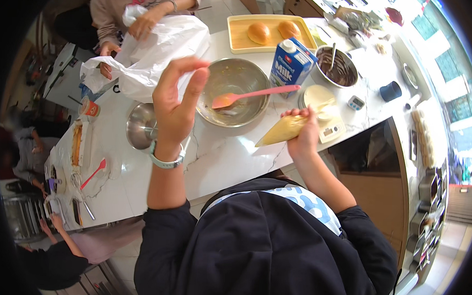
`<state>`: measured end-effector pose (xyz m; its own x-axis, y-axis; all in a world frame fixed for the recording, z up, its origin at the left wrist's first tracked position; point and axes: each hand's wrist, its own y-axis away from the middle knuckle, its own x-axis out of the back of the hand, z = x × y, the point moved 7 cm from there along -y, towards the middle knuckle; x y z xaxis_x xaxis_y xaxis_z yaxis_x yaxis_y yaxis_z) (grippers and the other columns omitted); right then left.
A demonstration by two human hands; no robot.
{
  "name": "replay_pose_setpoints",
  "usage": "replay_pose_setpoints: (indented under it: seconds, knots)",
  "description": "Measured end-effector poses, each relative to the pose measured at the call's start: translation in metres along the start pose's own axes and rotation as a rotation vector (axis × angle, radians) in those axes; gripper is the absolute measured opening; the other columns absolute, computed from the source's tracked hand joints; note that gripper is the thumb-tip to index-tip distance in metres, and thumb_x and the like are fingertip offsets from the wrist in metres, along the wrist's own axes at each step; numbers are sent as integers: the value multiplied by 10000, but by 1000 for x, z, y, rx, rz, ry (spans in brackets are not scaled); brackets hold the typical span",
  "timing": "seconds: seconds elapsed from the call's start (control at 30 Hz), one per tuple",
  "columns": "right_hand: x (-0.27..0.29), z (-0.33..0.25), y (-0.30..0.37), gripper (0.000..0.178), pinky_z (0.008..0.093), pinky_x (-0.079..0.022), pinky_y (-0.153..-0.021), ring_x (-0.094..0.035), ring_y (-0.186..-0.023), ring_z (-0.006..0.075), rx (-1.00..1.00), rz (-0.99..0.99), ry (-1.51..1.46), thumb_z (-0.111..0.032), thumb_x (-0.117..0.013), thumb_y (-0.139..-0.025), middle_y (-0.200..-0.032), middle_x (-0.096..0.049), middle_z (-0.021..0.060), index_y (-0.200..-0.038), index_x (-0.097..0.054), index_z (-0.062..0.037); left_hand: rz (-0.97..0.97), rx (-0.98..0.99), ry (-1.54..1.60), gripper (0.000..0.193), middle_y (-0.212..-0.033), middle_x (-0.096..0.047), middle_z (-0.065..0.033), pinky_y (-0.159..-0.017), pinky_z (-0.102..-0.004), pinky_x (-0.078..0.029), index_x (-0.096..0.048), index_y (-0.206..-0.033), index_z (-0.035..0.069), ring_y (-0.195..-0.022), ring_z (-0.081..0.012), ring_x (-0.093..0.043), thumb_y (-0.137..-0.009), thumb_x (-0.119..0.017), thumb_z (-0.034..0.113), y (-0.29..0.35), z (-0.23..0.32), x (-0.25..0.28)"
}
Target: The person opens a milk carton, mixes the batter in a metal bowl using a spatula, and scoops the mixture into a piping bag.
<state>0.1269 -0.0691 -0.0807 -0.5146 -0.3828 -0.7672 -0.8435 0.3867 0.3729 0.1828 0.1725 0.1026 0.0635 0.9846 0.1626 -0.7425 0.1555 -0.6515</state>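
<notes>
My right hand [305, 138] is closed around a piping bag [282, 130] filled with pale yellow cream, its narrow tip pointing left over the counter. My left hand [176, 96] is raised with thumb and fingers apart and nothing between them. Just right of it is a wide metal bowl [243, 75] with smears inside, and a pink spatula [256, 94] lies across it. A smaller metal bowl [139, 124] is partly hidden behind my left wrist. Beside my right hand sits a white kitchen scale [331, 131]. Behind the piping bag stands a blue milk carton [292, 66].
Across the marble counter [136, 178], a person holds a large white plastic bag [167, 38]. Farther back are a yellow tray [234, 35] with two buns, a chocolate-smeared bowl [348, 63] and a small timer [356, 103]. A red spatula [93, 174] and a whisk [77, 181] lie left.
</notes>
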Motion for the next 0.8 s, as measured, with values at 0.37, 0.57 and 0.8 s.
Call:
replay_pose_setpoints:
  seconds: [0.37,0.57,0.8]
  knots:
    - [86,24,15,366,387,-388,-1023,-502,-1155,275,-215,197,290,-169,-525,-923,-1149,-561,151,-1219,-487,43,718,851,248,518,-1341,-368,-130,-908,-399,-400,-325,-1328,31,-1175,-203,-419,-959,-511,343,156,-132,39]
    - [45,-18,70,347,387,-384,-1026,-539,-1132,260,-12,-190,324,-161,-456,-961,-1205,-552,181,-1220,-506,65,491,708,376,686,-1429,-267,-144,-1049,-462,-290,-173,-1447,55,-1275,-260,-328,-957,-481,423,192,-78,-45]
    - [44,-186,73,535,397,-307,-1062,-426,-1252,241,1026,-204,562,-353,-260,-1015,-1343,-465,157,-1329,-392,60,1177,265,-129,723,-1509,-133,-135,-1125,-438,-142,-120,-1455,1,-1375,-238,-190,-980,-316,509,196,-16,52]
